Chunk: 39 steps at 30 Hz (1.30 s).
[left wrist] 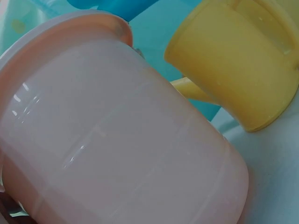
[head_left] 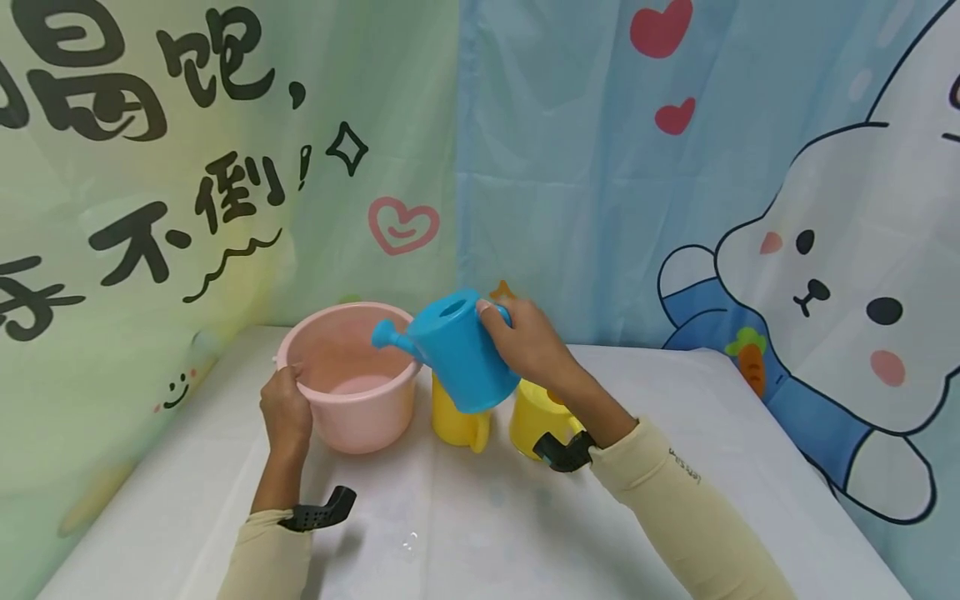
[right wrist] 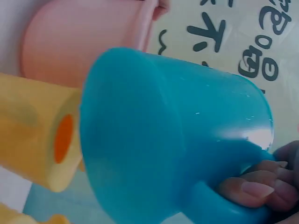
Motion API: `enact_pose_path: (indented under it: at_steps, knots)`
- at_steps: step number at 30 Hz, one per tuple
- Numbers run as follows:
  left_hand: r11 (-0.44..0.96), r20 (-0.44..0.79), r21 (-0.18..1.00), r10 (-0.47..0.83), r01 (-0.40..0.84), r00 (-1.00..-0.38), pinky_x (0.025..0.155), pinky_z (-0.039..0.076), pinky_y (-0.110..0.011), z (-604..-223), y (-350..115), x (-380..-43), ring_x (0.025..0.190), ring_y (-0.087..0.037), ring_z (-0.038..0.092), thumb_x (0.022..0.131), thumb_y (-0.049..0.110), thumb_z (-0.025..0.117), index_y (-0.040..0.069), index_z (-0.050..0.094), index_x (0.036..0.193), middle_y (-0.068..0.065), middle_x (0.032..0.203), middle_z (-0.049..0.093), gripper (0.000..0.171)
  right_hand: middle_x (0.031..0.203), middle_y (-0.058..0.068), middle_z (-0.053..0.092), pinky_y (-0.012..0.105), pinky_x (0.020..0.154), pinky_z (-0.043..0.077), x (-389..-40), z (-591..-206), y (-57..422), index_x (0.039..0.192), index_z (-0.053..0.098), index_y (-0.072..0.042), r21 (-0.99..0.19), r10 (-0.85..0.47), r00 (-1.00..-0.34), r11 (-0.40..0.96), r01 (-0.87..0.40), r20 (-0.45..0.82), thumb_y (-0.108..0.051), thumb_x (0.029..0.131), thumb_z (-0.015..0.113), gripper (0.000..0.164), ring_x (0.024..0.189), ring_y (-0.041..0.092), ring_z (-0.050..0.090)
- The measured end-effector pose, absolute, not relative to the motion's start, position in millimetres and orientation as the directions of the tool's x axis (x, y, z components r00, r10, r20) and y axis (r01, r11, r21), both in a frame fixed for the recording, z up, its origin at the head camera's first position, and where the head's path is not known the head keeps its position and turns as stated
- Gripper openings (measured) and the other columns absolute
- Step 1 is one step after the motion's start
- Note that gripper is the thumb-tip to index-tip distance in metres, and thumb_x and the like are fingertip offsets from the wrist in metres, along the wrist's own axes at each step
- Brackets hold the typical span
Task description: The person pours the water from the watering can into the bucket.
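A pink bucket [head_left: 367,421] stands on the white tabletop, and my left hand [head_left: 287,408] grips its left rim. My right hand [head_left: 528,342] holds a blue watering can [head_left: 468,354] by its handle, up in the air to the bucket's right. The can is tilted, its spout pointing left over the bucket's opening. From the right wrist view, the fingers [right wrist: 254,186] are curled through the can's handle [right wrist: 224,210]. A yellow watering can [left wrist: 233,60] stands just right of the bucket, partly hidden behind the blue one in the head view.
A second yellow vessel [head_left: 536,408] with a handle stands under my right forearm. A few clear drops [head_left: 409,542] lie on the white tabletop [head_left: 465,517]. Behind the table hangs a printed cloth [head_left: 540,167] with hearts, writing and a cartoon rabbit.
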<state>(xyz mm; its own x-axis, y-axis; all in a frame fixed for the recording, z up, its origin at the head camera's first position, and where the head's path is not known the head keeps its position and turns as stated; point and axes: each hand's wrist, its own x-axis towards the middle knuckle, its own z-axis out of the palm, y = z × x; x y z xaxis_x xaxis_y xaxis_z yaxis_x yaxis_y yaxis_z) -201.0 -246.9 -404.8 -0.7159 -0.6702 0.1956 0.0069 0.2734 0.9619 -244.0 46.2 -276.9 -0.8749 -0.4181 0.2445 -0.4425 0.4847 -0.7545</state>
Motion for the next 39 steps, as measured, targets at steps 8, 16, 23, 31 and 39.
enact_pose_path:
  at_steps: [8,16,23,31,39]
  knots:
    - [0.26,0.192,0.966,-0.679,0.012,-0.708,0.098,0.038,-0.05,-406,-247,-201,0.118,-0.04,0.054,0.098,0.027,0.027,-0.012,0.06,0.12,-0.027,0.127,0.058,0.055,0.06,0.003,0.029,0.038,0.063,0.043,-242,-293,52,0.069,0.038,-0.009,-0.792,-0.389,-0.871,0.408,-0.454,0.298,-0.037,0.104,0.041,0.045,0.058,0.025,0.046]
    - [0.266,0.197,0.964,-0.665,0.018,-0.72,0.099,0.038,-0.05,-407,-248,-202,0.119,-0.04,0.053,0.099,0.027,0.025,-0.012,0.059,0.122,-0.027,0.129,0.057,0.056,0.057,0.003,0.03,0.036,0.059,0.041,-241,-304,55,0.067,0.037,-0.009,-0.823,-0.38,-0.859,0.32,-0.47,0.343,-0.035,0.103,0.043,0.045,0.052,0.022,0.037]
    - [0.26,0.194,0.965,-0.665,0.02,-0.721,0.1,0.038,-0.05,-405,-248,-202,0.12,-0.04,0.053,0.099,0.027,0.026,-0.012,0.058,0.122,-0.026,0.13,0.056,0.056,0.053,0.002,0.029,0.028,0.045,0.03,-241,-320,61,0.069,0.037,-0.006,-0.891,-0.37,-0.843,0.08,-0.446,0.389,-0.03,0.105,0.039,0.043,0.044,0.016,0.031]
    - [0.256,0.182,0.967,-0.666,0.008,-0.724,0.1,0.038,-0.05,-406,-247,-202,0.12,-0.04,0.052,0.098,0.028,0.026,-0.011,0.059,0.123,-0.025,0.131,0.056,0.057,0.053,0.002,0.029,0.025,0.044,0.028,-238,-329,77,0.066,0.033,0.0,-0.889,-0.238,-0.859,-0.053,-0.456,0.454,-0.033,0.105,0.039,0.051,0.042,0.016,0.03]
    - [0.263,0.197,0.965,-0.669,0.02,-0.717,0.097,0.039,-0.048,-406,-248,-202,0.118,-0.04,0.054,0.098,0.028,0.027,-0.011,0.059,0.122,-0.026,0.129,0.057,0.056,0.055,0.001,0.033,0.023,0.047,0.037,-240,-322,102,0.071,0.033,0.004,-0.879,-0.011,-0.883,-0.09,-0.467,0.47,-0.037,0.105,0.037,0.054,0.045,0.016,0.034]
